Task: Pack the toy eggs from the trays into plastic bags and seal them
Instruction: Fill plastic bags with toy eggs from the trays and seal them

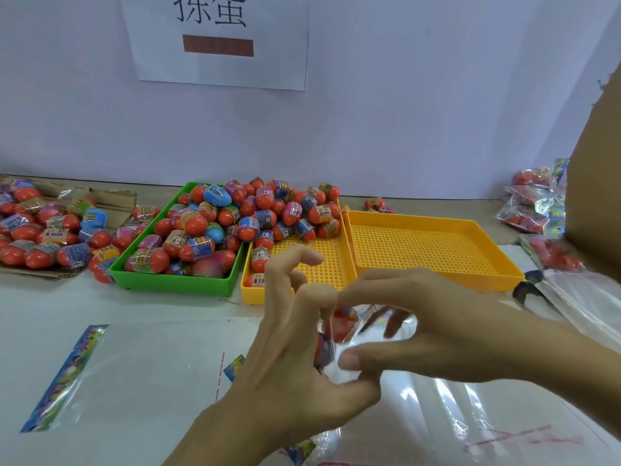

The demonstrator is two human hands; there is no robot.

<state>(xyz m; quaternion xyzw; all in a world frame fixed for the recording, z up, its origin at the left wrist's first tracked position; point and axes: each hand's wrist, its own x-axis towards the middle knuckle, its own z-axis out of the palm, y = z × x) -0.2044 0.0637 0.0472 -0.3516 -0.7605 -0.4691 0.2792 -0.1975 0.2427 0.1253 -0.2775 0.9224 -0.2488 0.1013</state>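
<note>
Head view: both hands meet over the table — the left hand [295,334] and right hand [420,327] pinch a clear plastic bag [356,334] holding toy eggs. To seal it well, I'd press evenly along the mouth. Beyond them, more eggs [268,213] heap across the green tray [174,284] and yellow tray [255,294].

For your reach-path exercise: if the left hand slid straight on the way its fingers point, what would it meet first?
Probably the near wall of the middle yellow tray: the left hand points up and away from the bag toward it, though depth is unclear.
</note>
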